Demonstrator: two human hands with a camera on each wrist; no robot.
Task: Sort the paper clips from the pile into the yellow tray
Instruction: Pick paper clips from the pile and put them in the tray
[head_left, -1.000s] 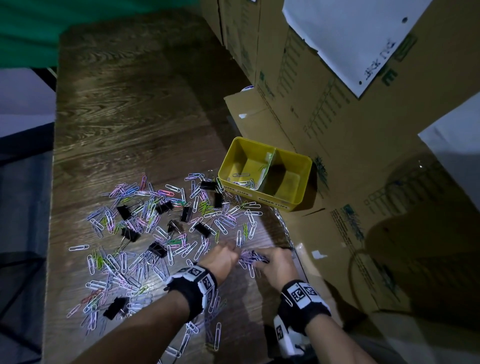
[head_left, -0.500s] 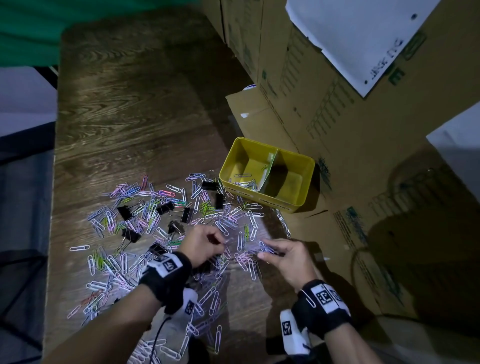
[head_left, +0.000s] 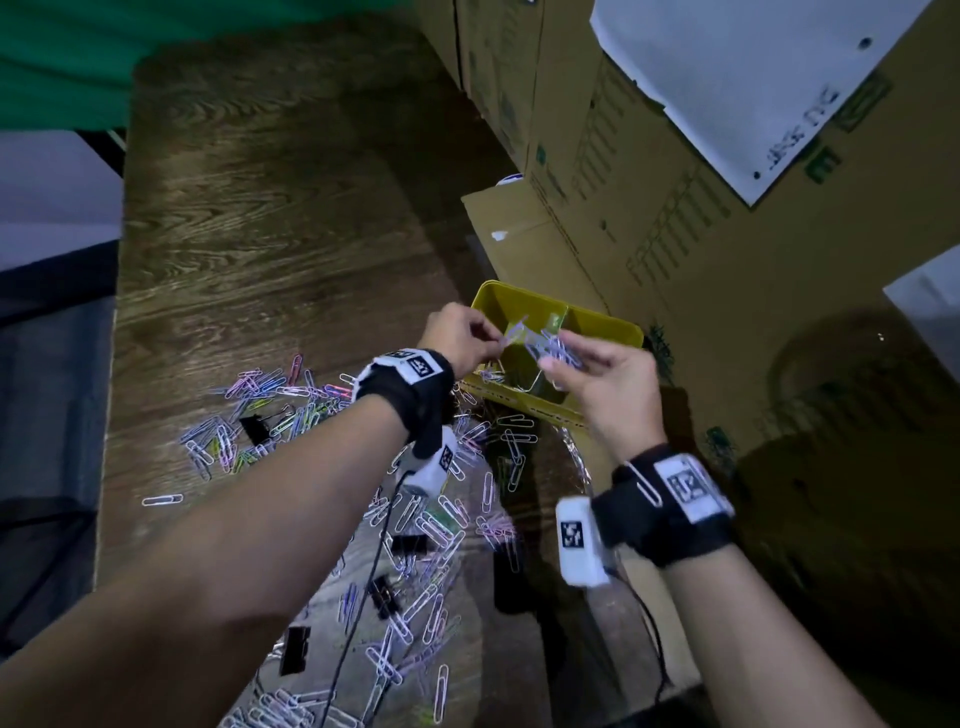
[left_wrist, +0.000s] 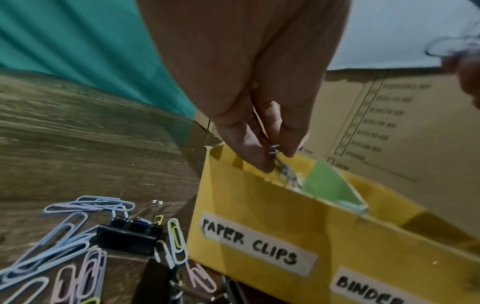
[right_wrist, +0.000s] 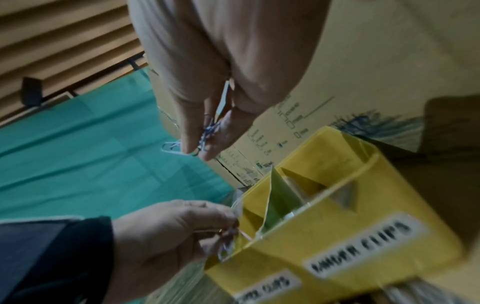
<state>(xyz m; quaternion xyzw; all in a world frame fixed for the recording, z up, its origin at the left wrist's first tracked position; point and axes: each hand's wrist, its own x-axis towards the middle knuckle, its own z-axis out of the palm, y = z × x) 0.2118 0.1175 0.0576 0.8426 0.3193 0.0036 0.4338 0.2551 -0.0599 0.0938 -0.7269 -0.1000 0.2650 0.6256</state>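
The yellow tray (head_left: 605, 323) has two compartments split by a green divider (left_wrist: 330, 185); labels read "PAPER CLIPS" (left_wrist: 249, 242) on the left and "BINDER" on the right. Both hands hover over its left compartment. My left hand (head_left: 491, 338) pinches a few paper clips (left_wrist: 276, 156) just above the rim. My right hand (head_left: 563, 361) pinches a bunch of bluish paper clips (head_left: 553, 351), also seen as paper clips (right_wrist: 207, 133) between thumb and fingers. The pile of coloured paper clips (head_left: 436, 525) is spread on the wooden table (head_left: 270, 223), mixed with black binder clips (head_left: 254, 427).
Cardboard boxes (head_left: 649, 218) stand right behind and beside the tray, with white paper sheets (head_left: 727, 78) stuck on them. A green cloth (head_left: 78, 57) hangs at the table's far end. Wrist camera cables (head_left: 363, 597) trail over the pile. The table's left edge drops off to a dark floor.
Both hands rose from the pile at the table's near side and moved forward over the tray, each carrying paper clips it gathered.
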